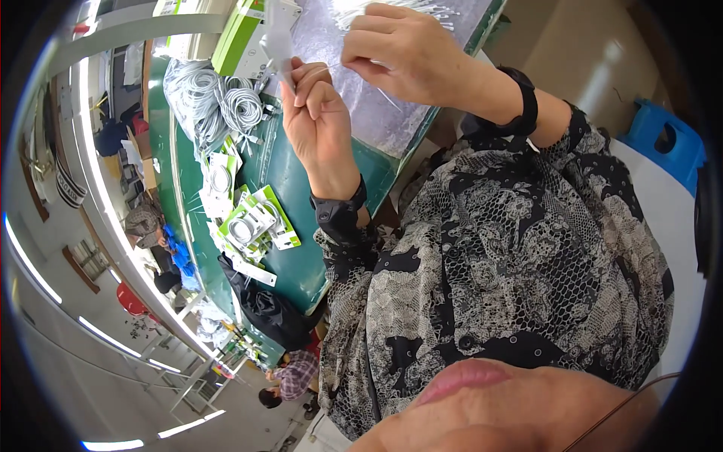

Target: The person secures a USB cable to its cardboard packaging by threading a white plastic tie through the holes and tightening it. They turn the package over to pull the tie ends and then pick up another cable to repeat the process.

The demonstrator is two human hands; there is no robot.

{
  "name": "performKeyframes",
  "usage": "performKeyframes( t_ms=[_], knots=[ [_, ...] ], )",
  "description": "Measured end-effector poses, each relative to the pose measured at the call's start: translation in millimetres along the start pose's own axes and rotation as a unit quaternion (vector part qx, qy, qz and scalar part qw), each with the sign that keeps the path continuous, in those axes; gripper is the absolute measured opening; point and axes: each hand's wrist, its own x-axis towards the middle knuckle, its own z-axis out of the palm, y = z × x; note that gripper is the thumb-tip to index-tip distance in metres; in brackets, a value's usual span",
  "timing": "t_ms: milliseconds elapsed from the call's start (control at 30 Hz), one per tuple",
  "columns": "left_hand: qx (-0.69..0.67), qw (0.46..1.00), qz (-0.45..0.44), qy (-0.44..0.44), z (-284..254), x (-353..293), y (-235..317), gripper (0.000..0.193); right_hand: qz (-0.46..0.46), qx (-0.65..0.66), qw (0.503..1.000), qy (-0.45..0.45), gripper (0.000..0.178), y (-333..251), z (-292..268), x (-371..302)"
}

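Observation:
My left hand [320,113] is raised over the bench, its fingers closed on a pale, translucent white packet [277,39] that stands up from the fingertips and is partly blurred. To its right, my right hand [407,56] hovers with fingers curled and thumb pressed in. What it pinches, if anything, is too small to make out. Behind the right hand lies a pile of thin white strips [350,11], and one loose strip [388,99] rests on the grey work mat [369,124] below it. Both wrists wear black bands.
Coiled grey cables [242,105] in clear plastic lie left of my left hand. Nearer are green-and-white cable packs [260,218] on the green bench [301,264]. Green-and-white boxes [238,38] stand at the back. A blue plastic stool [663,143] is at right; another person [294,377] is farther off.

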Motion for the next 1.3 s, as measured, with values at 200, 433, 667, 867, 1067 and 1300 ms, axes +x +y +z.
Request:
performKeyframes(
  t_ms=[200, 433, 667, 867, 1067, 1300],
  knots=[
    [-0.038, 0.999, -0.009, -0.001, 2.7, -0.2, -6.0, 0.022, -0.144, -0.226, 0.961, -0.067, 0.017, -4.8, -18.3, 13.0],
    [-0.04, 0.999, -0.014, -0.005, 0.5, -1.4, -4.9, 0.024, -0.168, -0.348, 0.915, -0.115, 0.012, -14.7, -21.2, 14.9],
    [-0.041, 0.999, -0.015, 0.0, 1.0, -0.6, -5.3, 0.025, -0.173, -0.337, 0.914, -0.145, 0.01, -16.1, -20.8, 18.0],
    [-0.004, 1.0, -0.013, -0.014, -2.2, -1.0, -1.9, 0.026, -0.122, -0.214, 0.964, -0.1, 0.013, -17.4, -19.6, 16.5],
    [-0.055, 0.998, -0.021, -0.002, 1.8, -2.0, -2.9, 0.025, -0.072, 0.021, 0.997, -0.03, 0.016, -16.0, -15.9, 18.4],
    [-0.069, 0.997, -0.025, -0.007, 1.2, -2.4, -0.1, 0.023, -0.114, -0.314, 0.925, -0.179, 0.015, -25.6, -15.9, 19.9]
  ],
)
